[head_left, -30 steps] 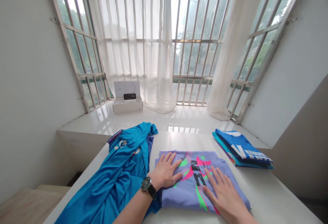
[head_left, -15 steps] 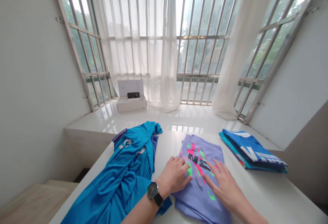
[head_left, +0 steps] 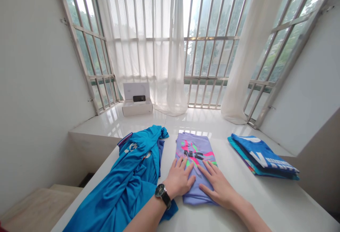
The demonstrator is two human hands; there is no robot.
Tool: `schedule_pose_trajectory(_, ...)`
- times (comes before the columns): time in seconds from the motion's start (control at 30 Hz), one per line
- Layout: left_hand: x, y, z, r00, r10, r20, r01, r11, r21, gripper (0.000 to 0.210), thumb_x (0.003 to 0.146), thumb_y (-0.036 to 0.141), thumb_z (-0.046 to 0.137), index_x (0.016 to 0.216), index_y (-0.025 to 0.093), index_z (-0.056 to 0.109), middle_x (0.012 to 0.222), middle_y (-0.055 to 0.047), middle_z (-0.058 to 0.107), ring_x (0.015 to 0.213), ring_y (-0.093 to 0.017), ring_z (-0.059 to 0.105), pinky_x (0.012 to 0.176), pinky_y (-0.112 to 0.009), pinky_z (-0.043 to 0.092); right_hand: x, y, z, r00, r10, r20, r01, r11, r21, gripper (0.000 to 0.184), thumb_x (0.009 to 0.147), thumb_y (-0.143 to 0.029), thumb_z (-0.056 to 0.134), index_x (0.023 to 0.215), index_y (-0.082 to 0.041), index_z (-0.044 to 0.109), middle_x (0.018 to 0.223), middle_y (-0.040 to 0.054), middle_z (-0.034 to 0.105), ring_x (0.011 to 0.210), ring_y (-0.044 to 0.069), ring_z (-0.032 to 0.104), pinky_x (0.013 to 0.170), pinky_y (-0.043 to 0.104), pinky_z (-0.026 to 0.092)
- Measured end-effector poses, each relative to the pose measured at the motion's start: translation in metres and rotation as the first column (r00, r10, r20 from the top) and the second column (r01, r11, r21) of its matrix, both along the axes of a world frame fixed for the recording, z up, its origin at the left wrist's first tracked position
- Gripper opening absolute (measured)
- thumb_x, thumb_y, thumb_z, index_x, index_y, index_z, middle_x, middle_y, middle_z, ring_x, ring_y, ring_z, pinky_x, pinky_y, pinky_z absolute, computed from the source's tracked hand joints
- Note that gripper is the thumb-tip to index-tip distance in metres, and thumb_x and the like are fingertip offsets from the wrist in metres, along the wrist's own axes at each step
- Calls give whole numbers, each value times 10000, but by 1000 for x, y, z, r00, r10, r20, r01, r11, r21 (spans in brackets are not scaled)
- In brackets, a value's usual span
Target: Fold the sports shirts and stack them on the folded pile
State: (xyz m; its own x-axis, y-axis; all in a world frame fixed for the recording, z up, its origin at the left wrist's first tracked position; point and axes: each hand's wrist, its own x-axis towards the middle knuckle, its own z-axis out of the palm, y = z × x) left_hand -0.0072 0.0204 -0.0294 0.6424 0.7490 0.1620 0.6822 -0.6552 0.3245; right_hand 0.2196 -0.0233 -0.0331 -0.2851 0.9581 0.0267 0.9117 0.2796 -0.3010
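A folded lavender T-shirt point(head_left: 195, 143) with a pink, green and black print lies flat on the white table point(head_left: 239, 203). My left hand point(head_left: 180, 177), a black-strapped watch point(head_left: 162, 193) on its wrist, rests on the shirt's left part with fingers extended. On the right part lies my right hand point(head_left: 216, 184), palm down and fingers spread. Neither hand grips the cloth. Left of the shirt is a crumpled heap of blue shirts point(head_left: 127, 179), its lower end passing near my left forearm.
A stack of folded blue shirts point(head_left: 265, 156) lies at the table's right side. On the windowsill behind stands an open white box point(head_left: 137, 109) with a black object point(head_left: 139, 98) on it. Sheer curtains point(head_left: 170, 65) hang before the barred window.
The lavender shirt has moved away from me and to the left, and it lies straighter. My right hand has shifted left with it, and my left hand's fingers have straightened out.
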Motion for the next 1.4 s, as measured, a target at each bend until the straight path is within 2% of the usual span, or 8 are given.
schedule_pose_trajectory(0.2,-11,5,1,999,-42,-14,39,991,-127,644,993,572,367,1537,229,345,1625,-181,234,1502,-380,164,1194,-610,149,-2,13,11,999,7,-44,-10,999,-53,747,874,-714,459,1504,-317,408,1638,85,273,1516,324,198,1214,537,222)
schedule_pose_trajectory(0.4,-26,-1,19,986,-169,10,166,956,-241,833,797,653,660,1492,273,403,1600,-159,271,1480,-418,182,1178,-608,195,8,-4,14,997,23,-71,-29,995,-93,783,835,-721,525,1509,-346,387,1643,73,256,1515,347,184,1211,565,213)
schedule_pose_trajectory(0.53,-39,-2,38,981,-192,23,192,945,-265,684,570,600,860,1150,301,655,1266,-64,562,1234,-332,478,1068,-467,393,12,-6,12,993,-5,-119,-2,998,-59,763,821,-702,563,1474,-321,465,1623,75,319,1498,344,250,1209,548,253)
schedule_pose_trajectory(0.67,-46,-3,50,978,-157,-140,105,940,-325,500,477,469,928,865,265,687,999,-17,593,987,-280,552,925,-417,448,12,-6,13,989,-44,-141,57,995,86,563,886,-634,524,1304,-276,642,1515,96,494,1434,330,386,1180,537,329)
schedule_pose_trajectory(0.83,-46,-10,56,965,-163,-206,100,952,-288,321,533,287,876,796,249,696,952,-17,606,896,-254,566,811,-358,450,3,-7,21,984,-5,-176,61,946,318,354,929,-510,531,1109,-249,688,1371,112,603,1313,302,516,1097,502,447)
schedule_pose_trajectory(0.97,-46,-16,60,958,-134,-252,69,965,-252,268,538,251,851,758,231,699,964,-36,635,890,-267,574,733,-335,446,-11,-10,23,980,75,-185,1,926,378,217,943,-377,523,1024,-248,678,1239,101,661,1180,273,601,1000,464,522)
schedule_pose_trajectory(1.17,-50,-16,60,979,-146,-144,108,964,-243,116,626,181,733,732,222,713,934,-23,681,788,-215,605,679,-282,442,-26,-15,27,959,178,-220,-108,949,295,154,948,-287,501,947,-250,650,1106,68,690,1029,220,636,904,379,534)
schedule_pose_trajectory(1.4,-46,-9,66,997,-82,4,81,984,-161,108,772,194,595,857,228,651,767,17,666,700,-168,608,609,-236,399,-35,-23,37,935,210,-285,-189,977,101,303,890,-471,612,1085,-240,640,1018,69,683,911,222,633,812,343,509)
